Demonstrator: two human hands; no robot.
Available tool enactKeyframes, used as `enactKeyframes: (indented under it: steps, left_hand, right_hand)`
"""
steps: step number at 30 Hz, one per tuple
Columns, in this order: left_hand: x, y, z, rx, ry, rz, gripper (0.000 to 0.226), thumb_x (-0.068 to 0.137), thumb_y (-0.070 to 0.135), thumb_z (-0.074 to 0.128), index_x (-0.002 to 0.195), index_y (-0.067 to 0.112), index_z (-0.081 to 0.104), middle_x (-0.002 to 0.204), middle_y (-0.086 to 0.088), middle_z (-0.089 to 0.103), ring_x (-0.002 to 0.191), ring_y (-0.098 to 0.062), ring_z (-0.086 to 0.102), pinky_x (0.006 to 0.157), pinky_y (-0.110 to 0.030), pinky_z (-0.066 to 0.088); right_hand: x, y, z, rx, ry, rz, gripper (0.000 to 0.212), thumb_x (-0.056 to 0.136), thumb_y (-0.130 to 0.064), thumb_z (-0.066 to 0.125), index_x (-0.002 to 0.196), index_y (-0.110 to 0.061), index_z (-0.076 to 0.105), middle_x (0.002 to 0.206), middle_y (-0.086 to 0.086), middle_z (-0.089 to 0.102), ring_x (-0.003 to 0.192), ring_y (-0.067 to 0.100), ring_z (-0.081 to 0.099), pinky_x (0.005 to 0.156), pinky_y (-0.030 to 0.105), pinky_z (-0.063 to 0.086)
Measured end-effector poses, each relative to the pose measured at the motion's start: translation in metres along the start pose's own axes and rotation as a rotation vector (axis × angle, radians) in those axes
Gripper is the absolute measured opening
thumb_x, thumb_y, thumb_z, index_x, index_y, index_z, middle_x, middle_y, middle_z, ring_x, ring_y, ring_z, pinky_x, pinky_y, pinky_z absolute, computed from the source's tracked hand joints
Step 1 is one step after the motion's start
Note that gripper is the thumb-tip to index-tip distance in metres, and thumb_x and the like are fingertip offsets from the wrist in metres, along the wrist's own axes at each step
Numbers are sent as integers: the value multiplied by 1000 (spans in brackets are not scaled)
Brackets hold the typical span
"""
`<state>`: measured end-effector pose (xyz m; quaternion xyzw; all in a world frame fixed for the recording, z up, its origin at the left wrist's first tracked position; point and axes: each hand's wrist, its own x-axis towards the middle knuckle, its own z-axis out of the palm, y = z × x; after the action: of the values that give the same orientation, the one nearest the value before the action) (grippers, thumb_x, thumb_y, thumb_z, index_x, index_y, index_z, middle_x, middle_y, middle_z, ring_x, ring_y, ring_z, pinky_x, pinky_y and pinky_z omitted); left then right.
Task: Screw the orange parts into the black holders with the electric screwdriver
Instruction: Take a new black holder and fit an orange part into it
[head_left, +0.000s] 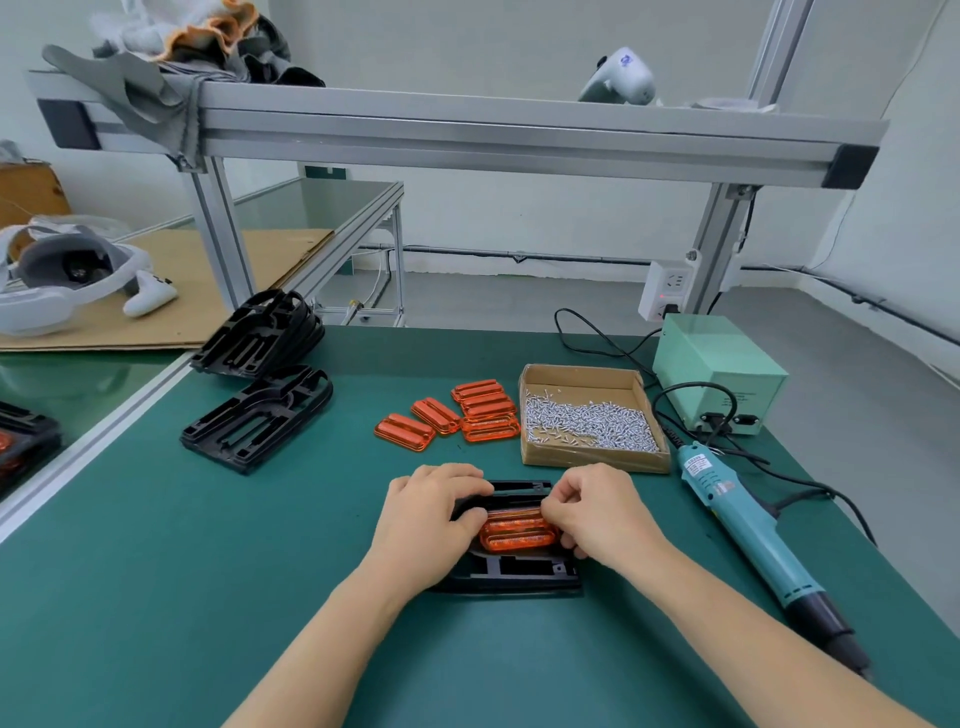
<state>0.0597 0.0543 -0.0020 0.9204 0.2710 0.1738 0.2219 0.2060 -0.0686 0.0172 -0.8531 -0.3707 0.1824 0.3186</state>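
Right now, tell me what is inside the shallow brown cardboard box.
The shallow brown cardboard box holds a loose heap of small silver screws. Whatever lies beneath the heap is covered.

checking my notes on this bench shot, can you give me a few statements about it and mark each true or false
1. The electric screwdriver lies on the mat, in neither hand. True.
2. The cardboard box holds orange parts. False: it holds small silver screws; the loose orange parts lie on the mat left of it.
3. Both hands are at the black holder nearest the person, which has orange parts in it. True: the left hand and right hand flank them.
4. All spare black holders lie flat. False: one spare holder lies flat, while the stack behind it stands tilted.
5. The green power box sits left of the screws. False: it is to their right.
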Motion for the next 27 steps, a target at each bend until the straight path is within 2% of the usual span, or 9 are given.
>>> enactKeyframes:
  steps: [3, 5, 7, 10, 15, 18, 22, 24, 27]
  left_hand:
    - [-1, -1, -7, -30, -143, 28, 47, 77, 51, 68, 122, 39, 59, 140, 23, 40, 130, -1, 30, 110, -29, 12]
    - [0, 1, -9, -32, -184, 28, 47, 74, 53, 70, 118, 39, 61, 141, 20, 38, 131, -3, 28, 110, -30, 11]
    - [1, 3, -10, -34, -177, 23, 43, 74, 52, 70, 114, 38, 63, 141, 19, 39, 130, -3, 28, 109, -30, 11]
    - [0, 4, -9, -15, -170, 27, 40, 78, 51, 68, 115, 36, 64, 142, 18, 39, 131, -4, 28, 109, -30, 11]
    - [0, 4, -9, 55, -168, 32, 29, 89, 38, 59, 117, 38, 63, 145, 17, 37, 134, -7, 28, 112, -34, 13]
    - [3, 7, -8, 66, -152, 6, 26, 88, 34, 61, 113, 40, 65, 143, 16, 40, 130, -9, 33, 109, -34, 18]
    - [4, 9, -7, 55, -150, -20, 23, 87, 31, 63, 107, 42, 68, 142, 17, 42, 127, -9, 36, 106, -34, 19]
    - [3, 9, -7, 41, -143, -14, 20, 88, 29, 62, 101, 42, 70, 142, 17, 41, 128, -9, 34, 107, -34, 18]
    - [2, 9, -7, 48, -166, -1, 20, 89, 29, 60, 101, 43, 70, 144, 16, 39, 132, -9, 29, 109, -35, 14]
  right_hand:
    - [1, 3, -2, 23, -52, -27, 11, 89, -18, 65, 78, -17, 66, 66, -1, 66, 51, 7, 61, 50, 24, 55]
    - [1, 5, -8, 66, -146, -42, 3, 88, -21, 68, 89, -18, 68, 71, -1, 66, 55, 7, 60, 49, 22, 52]
    - [3, 5, -11, 53, -206, -41, 10, 87, -22, 70, 96, -18, 69, 74, 2, 66, 55, 8, 59, 47, 20, 49]
    - [6, 2, -8, -29, -196, -30, 3, 89, -22, 68, 91, -20, 66, 78, 8, 70, 56, 13, 62, 48, 21, 51]
    - [8, 1, -8, -91, -182, -69, 2, 89, -25, 68, 89, -23, 67, 75, 1, 69, 55, 9, 60, 49, 20, 51]
    - [7, 10, -26, -67, -79, -85, 6, 89, -27, 67, 93, -31, 66, 82, -8, 68, 60, 4, 63, 58, 21, 53]
    - [1, 27, -45, -5, 59, -29, 10, 86, -24, 68, 83, -33, 67, 74, -9, 65, 61, 6, 62, 66, 27, 53]
    - [-5, 35, -47, -60, 80, -16, 6, 86, -24, 69, 89, -30, 70, 73, -11, 65, 68, 5, 60, 68, 24, 49]
    - [-17, 46, -54, -214, 176, 12, 17, 88, -29, 65, 104, -28, 68, 81, -15, 62, 80, 8, 58, 71, 28, 46]
